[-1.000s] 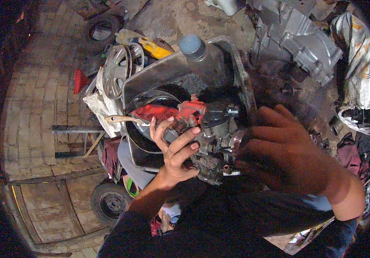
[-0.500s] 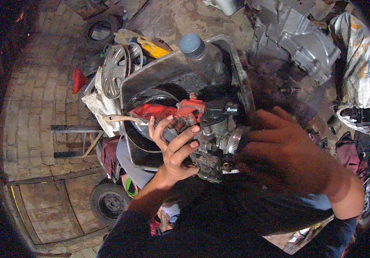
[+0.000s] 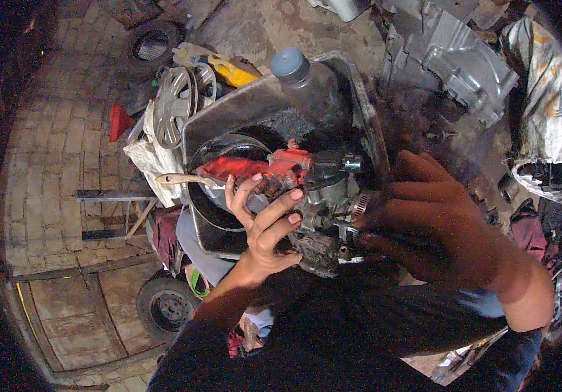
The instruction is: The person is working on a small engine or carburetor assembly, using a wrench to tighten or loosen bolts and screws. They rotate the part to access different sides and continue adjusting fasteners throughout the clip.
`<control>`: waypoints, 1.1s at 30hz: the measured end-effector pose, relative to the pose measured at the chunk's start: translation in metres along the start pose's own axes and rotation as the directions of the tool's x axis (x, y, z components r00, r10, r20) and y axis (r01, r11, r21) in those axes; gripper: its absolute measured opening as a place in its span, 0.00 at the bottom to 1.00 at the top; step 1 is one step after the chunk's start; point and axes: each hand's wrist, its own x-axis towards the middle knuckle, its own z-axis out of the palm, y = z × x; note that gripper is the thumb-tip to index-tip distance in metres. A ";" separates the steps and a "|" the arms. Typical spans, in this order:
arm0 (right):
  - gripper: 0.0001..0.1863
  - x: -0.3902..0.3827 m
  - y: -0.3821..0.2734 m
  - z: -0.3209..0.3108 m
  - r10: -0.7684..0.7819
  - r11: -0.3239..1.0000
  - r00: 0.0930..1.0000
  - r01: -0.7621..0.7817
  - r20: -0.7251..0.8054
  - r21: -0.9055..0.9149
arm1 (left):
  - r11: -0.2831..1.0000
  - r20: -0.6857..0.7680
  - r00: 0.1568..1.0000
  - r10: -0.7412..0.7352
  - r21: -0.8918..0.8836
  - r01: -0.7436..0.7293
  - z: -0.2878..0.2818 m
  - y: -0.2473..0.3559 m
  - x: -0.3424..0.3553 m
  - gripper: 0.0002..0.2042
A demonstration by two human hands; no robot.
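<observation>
My left hand (image 3: 261, 228) grips a greasy metal engine part (image 3: 323, 202), fingers bent over its near left side. The part has a red section (image 3: 291, 163), a black top and a banded clamp (image 3: 360, 207) on the right. My right hand (image 3: 428, 222) is in shadow with curled fingers at that clamp and beside a thin metal piece; its fingertips are hard to see. Both hands work over a grimy metal tub (image 3: 222, 111), which holds a round black pan (image 3: 209, 215), a wooden-handled brush (image 3: 176, 179), a red object (image 3: 225, 168) and a blue-capped container (image 3: 294, 72).
Wheel covers (image 3: 173, 104), yellow plastic containers (image 3: 232, 72) and a white sack (image 3: 140, 163) lie left of the tub. A tire (image 3: 166, 307) sits lower left. Large metal castings (image 3: 454, 65), a printed sack (image 3: 536, 85) and maroon cloth (image 3: 529, 235) lie to the right on the dirty floor.
My right hand shifts slightly upward and its fingers move about the clamp, covering more of it now than half a second ago. My left hand stays on the part.
</observation>
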 end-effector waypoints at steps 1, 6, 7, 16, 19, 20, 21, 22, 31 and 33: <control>0.11 0.000 0.002 0.003 -0.007 0.999 1.000 0.007 -0.022 0.037 | 1.000 -0.004 1.000 0.013 0.007 -0.013 0.001 -0.001 0.000 0.26; 0.10 0.002 -0.002 0.003 0.051 0.995 0.998 -0.054 -0.037 -0.081 | 1.000 -0.011 1.000 0.001 -0.010 -0.001 0.000 -0.001 0.002 0.27; 0.09 0.001 -0.001 0.009 0.050 0.995 0.997 -0.056 -0.066 -0.084 | 1.000 -0.008 1.000 -0.004 -0.017 0.004 0.000 0.000 0.003 0.27; 0.07 -0.001 -0.013 0.013 0.136 0.983 0.991 -0.134 -0.009 0.126 | 1.000 -0.026 1.000 0.013 0.003 -0.013 0.003 0.002 0.001 0.28; 0.06 -0.001 -0.011 0.009 0.155 0.971 0.987 -0.160 0.040 0.180 | 1.000 -0.021 1.000 0.008 0.010 -0.008 0.002 0.005 0.001 0.27; 0.06 -0.003 -0.009 0.012 0.172 0.963 0.985 -0.172 0.018 0.206 | 1.000 -0.014 1.000 0.005 0.014 -0.005 0.001 0.006 0.001 0.27; 0.06 -0.005 -0.006 0.017 0.192 0.955 0.981 -0.186 -0.005 0.229 | 1.000 0.001 1.000 0.003 0.016 -0.003 0.000 0.006 0.001 0.28; 0.07 -0.008 -0.003 0.021 0.213 0.947 0.977 -0.199 -0.028 0.252 | 1.000 0.007 1.000 0.005 0.018 -0.005 0.000 0.007 0.001 0.28; 0.14 -0.010 -0.009 0.012 -0.039 0.952 0.999 0.027 -0.035 -0.306 | 0.999 0.044 0.998 -0.050 0.009 0.050 -0.004 0.007 0.006 0.27; 0.12 -0.009 -0.011 0.015 -0.018 0.968 1.000 0.013 -0.018 -0.251 | 1.000 0.021 1.000 -0.024 0.013 0.024 -0.003 0.002 0.000 0.28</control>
